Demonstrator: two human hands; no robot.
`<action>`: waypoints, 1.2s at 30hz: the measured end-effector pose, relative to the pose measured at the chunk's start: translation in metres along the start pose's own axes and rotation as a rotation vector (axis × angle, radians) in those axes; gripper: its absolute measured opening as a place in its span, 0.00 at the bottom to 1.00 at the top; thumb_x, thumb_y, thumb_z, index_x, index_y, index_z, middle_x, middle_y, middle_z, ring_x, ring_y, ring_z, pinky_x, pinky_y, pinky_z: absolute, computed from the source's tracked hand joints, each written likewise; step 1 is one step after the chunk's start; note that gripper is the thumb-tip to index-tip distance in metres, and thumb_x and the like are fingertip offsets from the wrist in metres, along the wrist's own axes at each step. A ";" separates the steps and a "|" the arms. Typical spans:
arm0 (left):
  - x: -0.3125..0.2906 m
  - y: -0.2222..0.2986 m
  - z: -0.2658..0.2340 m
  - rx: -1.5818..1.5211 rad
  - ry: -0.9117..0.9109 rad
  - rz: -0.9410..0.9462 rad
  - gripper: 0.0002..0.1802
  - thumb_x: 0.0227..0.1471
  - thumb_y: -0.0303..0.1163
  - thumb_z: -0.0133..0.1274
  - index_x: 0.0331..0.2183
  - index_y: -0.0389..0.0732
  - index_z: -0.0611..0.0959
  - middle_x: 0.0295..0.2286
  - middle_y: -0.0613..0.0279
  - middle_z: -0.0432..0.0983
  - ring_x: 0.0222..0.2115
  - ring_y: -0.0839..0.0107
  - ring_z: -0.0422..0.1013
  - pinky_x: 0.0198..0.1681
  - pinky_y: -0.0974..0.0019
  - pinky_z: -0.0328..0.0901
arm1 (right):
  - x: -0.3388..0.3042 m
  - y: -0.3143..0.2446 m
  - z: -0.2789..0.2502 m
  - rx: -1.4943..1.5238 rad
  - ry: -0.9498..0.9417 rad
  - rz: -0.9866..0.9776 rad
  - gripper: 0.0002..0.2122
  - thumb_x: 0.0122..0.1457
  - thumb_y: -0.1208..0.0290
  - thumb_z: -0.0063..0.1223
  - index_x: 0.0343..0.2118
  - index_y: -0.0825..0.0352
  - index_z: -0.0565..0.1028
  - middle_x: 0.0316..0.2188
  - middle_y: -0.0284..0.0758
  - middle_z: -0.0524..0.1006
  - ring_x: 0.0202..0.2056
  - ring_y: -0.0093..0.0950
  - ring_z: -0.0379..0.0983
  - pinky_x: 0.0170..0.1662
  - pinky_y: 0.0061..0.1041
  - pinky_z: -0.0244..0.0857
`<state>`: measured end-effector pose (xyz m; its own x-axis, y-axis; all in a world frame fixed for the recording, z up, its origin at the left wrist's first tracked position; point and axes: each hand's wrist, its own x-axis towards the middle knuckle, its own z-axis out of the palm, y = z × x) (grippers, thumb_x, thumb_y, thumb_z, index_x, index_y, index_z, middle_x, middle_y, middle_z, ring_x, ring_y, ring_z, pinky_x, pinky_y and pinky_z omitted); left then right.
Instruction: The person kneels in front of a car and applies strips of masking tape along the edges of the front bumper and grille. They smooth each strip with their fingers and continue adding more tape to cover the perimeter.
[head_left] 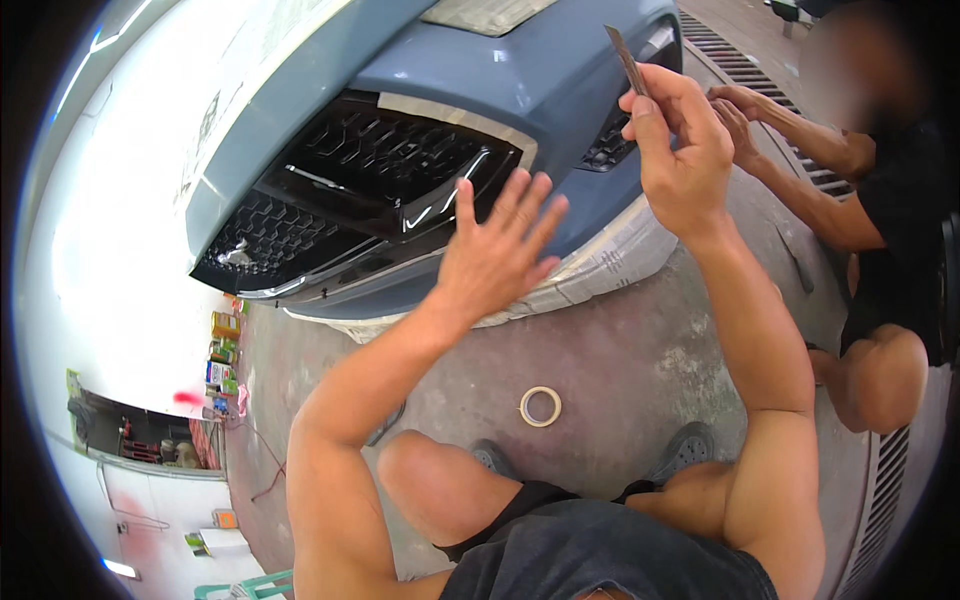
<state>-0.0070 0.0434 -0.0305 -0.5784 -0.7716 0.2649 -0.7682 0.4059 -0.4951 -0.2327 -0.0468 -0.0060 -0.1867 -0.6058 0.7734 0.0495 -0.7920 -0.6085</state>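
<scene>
Right hand point(685, 150) pinching thin dark metallic strip point(622, 54), long axis oblique, tip forward-left; left hand point(495, 243) splayed, empty, near black honeycomb grille point(375, 142).

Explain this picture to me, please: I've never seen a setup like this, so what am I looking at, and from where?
There is no robot here, just someone's two bare hands. The single picture comes from a wide fisheye camera worn on that person's head and looking down, so straight edges bend near the rim, and its left is the wearer's left.

The left hand is spread open in front of a blue-grey car front with a black grille; whether it touches, I can't tell. The right hand is raised, pinching a thin, flat blade-like strip. On the grey floor lies a roll of pale tape. At the right, another person's hands show too.
</scene>
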 end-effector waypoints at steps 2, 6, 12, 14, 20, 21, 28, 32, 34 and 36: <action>-0.024 0.015 -0.010 -0.133 -0.056 0.099 0.37 0.52 0.53 0.60 0.59 0.48 0.74 0.62 0.57 0.64 0.65 0.58 0.58 0.62 0.23 0.43 | -0.008 0.005 0.006 0.006 -0.076 -0.021 0.08 0.62 0.80 0.53 0.44 0.70 0.78 0.30 0.32 0.82 0.28 0.17 0.74 0.32 0.18 0.68; -0.086 0.023 -0.016 -0.606 -0.333 0.082 0.30 0.54 0.50 0.61 0.53 0.43 0.79 0.54 0.54 0.74 0.57 0.57 0.68 0.63 0.37 0.54 | -0.033 0.002 0.021 0.109 -0.606 0.125 0.09 0.62 0.78 0.56 0.44 0.71 0.79 0.33 0.32 0.82 0.33 0.20 0.76 0.39 0.22 0.70; -0.180 -0.008 -0.024 -0.994 -0.803 -0.403 0.37 0.58 0.48 0.57 0.60 0.33 0.71 0.55 0.38 0.71 0.56 0.43 0.68 0.60 0.52 0.62 | -0.170 0.045 0.041 -0.025 -1.638 0.769 0.11 0.56 0.72 0.60 0.42 0.68 0.81 0.32 0.40 0.83 0.35 0.30 0.79 0.40 0.30 0.70; -0.197 -0.011 -0.023 -1.032 -0.693 -0.464 0.38 0.58 0.47 0.57 0.62 0.35 0.69 0.56 0.38 0.70 0.57 0.43 0.67 0.60 0.52 0.62 | -0.259 0.094 0.032 -0.221 -1.780 0.750 0.13 0.53 0.69 0.62 0.40 0.66 0.81 0.33 0.42 0.83 0.36 0.35 0.80 0.41 0.34 0.71; -0.236 -0.025 -0.023 -1.182 -0.504 -0.468 0.39 0.57 0.44 0.58 0.64 0.37 0.66 0.57 0.39 0.69 0.57 0.42 0.66 0.61 0.52 0.61 | -0.425 0.122 0.005 -0.785 -1.334 0.896 0.09 0.53 0.68 0.62 0.35 0.64 0.79 0.34 0.42 0.81 0.35 0.42 0.78 0.39 0.41 0.72; -0.246 -0.026 -0.021 -1.193 -0.481 -0.465 0.39 0.57 0.44 0.58 0.64 0.37 0.66 0.57 0.39 0.69 0.57 0.42 0.66 0.61 0.53 0.61 | -0.420 0.107 0.018 -0.743 -1.290 0.683 0.08 0.54 0.68 0.61 0.35 0.64 0.78 0.34 0.42 0.80 0.34 0.43 0.78 0.38 0.43 0.71; -0.249 -0.054 0.004 -1.182 -0.300 -0.516 0.36 0.57 0.42 0.59 0.63 0.37 0.69 0.55 0.39 0.71 0.56 0.43 0.68 0.60 0.54 0.63 | -0.447 0.031 0.072 -0.366 -1.740 0.170 0.20 0.61 0.53 0.54 0.46 0.65 0.73 0.48 0.45 0.75 0.52 0.42 0.71 0.54 0.42 0.68; -0.239 -0.056 -0.005 -1.295 -0.236 -0.673 0.33 0.55 0.38 0.62 0.59 0.36 0.74 0.53 0.41 0.74 0.54 0.48 0.71 0.58 0.56 0.65 | -0.470 0.035 0.078 -0.560 -1.904 0.223 0.18 0.60 0.56 0.54 0.44 0.66 0.75 0.45 0.41 0.77 0.50 0.44 0.72 0.54 0.44 0.65; -0.240 -0.054 -0.009 -1.357 -0.236 -0.765 0.31 0.55 0.36 0.62 0.57 0.35 0.76 0.53 0.44 0.76 0.52 0.54 0.74 0.55 0.59 0.67 | -0.484 0.040 0.065 -0.541 -1.839 0.171 0.17 0.58 0.57 0.56 0.43 0.65 0.75 0.41 0.42 0.78 0.46 0.43 0.74 0.51 0.43 0.68; -0.246 -0.051 -0.005 -1.406 -0.210 -0.877 0.28 0.56 0.35 0.62 0.55 0.33 0.78 0.52 0.47 0.77 0.49 0.61 0.76 0.50 0.63 0.70 | -0.468 0.041 0.066 -0.485 -1.753 0.229 0.16 0.57 0.59 0.56 0.42 0.65 0.76 0.38 0.44 0.78 0.44 0.42 0.76 0.49 0.43 0.69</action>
<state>0.1730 0.2146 -0.0657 0.0862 -0.9884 -0.1249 -0.5164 -0.1515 0.8429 -0.0784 0.1996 -0.3812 0.9190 -0.3104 -0.2430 -0.3910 -0.7959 -0.4622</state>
